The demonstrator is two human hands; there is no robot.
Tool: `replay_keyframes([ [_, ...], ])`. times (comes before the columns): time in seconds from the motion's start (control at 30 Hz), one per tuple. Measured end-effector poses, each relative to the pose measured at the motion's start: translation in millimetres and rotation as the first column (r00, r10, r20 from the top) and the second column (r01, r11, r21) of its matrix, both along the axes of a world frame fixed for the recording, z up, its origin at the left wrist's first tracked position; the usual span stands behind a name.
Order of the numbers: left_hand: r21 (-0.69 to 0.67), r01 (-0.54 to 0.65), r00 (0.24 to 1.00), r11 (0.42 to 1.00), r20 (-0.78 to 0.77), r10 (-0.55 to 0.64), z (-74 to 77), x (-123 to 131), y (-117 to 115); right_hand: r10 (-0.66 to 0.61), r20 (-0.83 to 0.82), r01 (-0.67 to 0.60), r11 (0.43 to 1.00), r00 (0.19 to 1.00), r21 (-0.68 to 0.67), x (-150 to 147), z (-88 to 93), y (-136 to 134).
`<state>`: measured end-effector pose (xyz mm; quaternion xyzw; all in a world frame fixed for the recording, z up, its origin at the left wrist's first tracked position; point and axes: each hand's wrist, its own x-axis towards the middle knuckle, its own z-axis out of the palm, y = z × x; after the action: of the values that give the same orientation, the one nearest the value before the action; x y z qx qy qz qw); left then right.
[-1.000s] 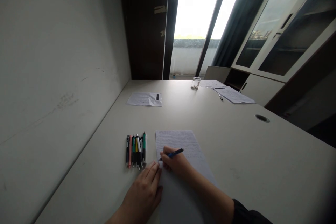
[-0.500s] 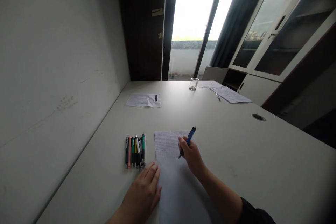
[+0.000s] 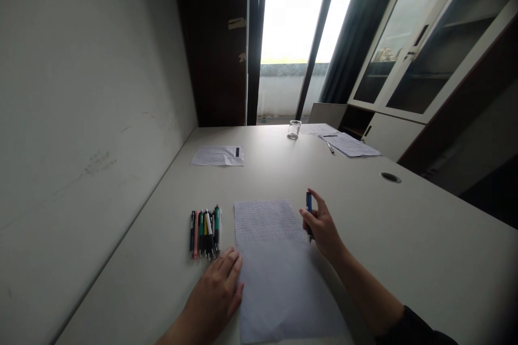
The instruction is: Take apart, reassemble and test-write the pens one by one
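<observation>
My right hand is closed around a blue pen, held nearly upright at the right edge of a sheet of paper. One finger reaches to the pen's top end. Lines of handwriting fill the upper part of the sheet, while its lower part is blank. My left hand lies flat with fingers stretched out, its fingertips at the sheet's left edge. Just beyond that hand, a row of several pens in black, pink, green, yellow and white lies on the table.
Farther back on the white table lies a creased printed sheet. A clear glass stands near the far edge. Right of it are stacked papers and another pen. A round cable hole is at the right.
My right hand has moved right, off the written lines to the sheet's edge, and the pen has turned more upright with a finger at its top. The left hand stays at the paper.
</observation>
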<state>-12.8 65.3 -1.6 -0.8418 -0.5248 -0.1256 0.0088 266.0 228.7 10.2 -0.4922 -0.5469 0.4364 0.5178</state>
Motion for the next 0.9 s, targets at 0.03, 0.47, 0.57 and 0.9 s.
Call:
replay_keyframes([
  [0.03, 0.002, 0.000, 1.000, 1.000, 0.002, 0.000, -0.6, -0.1, -0.2, -0.004, 0.008, 0.004, 1.000, 1.000, 0.000, 2.5, -0.1, 0.6],
  [0.47, 0.036, -0.003, 1.000, 0.999, 0.027, 0.002, -2.3, -0.9, -1.2, 0.052, 0.069, -0.053, 0.999, 0.996, 0.006, 6.8, -3.1, 1.9],
  [0.57, 0.049, -0.001, 0.999, 0.999, 0.033, 0.000, -1.8, -0.9, -1.6, 0.027, 0.080, -0.029, 0.999, 0.996, 0.018, 6.8, -3.5, 2.8],
  [0.9, 0.037, -0.006, 1.000, 0.999, 0.018, 0.005, 1.8, 0.2, -2.0, 0.044, 0.170, -0.050, 0.998, 0.985, 0.029, 7.4, -0.8, 0.9],
])
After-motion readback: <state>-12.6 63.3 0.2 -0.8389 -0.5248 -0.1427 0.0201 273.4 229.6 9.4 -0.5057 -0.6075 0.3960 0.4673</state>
